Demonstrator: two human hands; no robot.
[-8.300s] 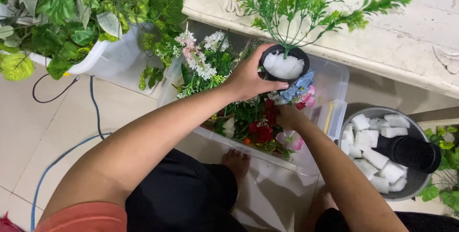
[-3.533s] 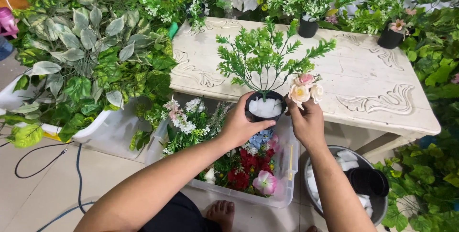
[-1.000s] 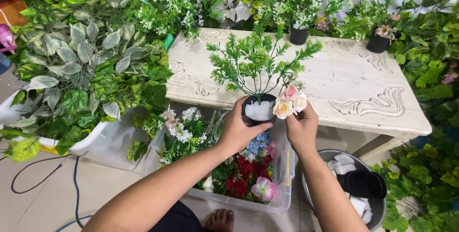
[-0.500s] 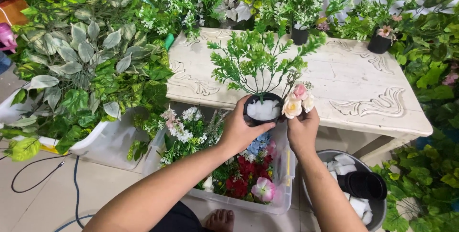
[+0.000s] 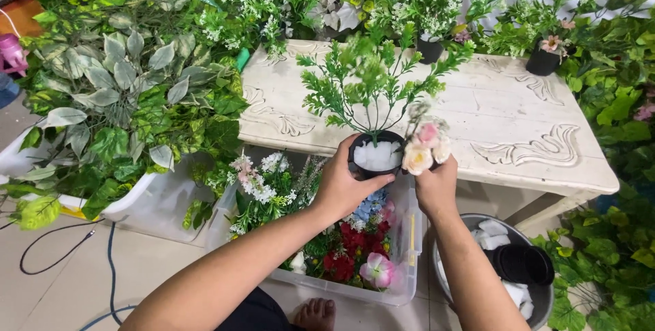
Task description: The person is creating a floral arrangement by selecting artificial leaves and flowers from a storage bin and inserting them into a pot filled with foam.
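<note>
Hands (image 5: pixel 389 184) above carved white table (image 5: pixel 505 126)

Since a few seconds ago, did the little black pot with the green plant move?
Yes. The black pot in the left hand rose from low over the clear bin of flowers to the edge of the white table.

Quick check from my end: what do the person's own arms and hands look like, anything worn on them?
Both arms are bare from the bottom edge of the view to the fingertips: no sleeves, gloves, watch or bracelets show. The left hand and right hand carry no rings that I can make out. Fingernails look short and unpainted, though they are small in the head view. No markings or cables on either arm.
</note>
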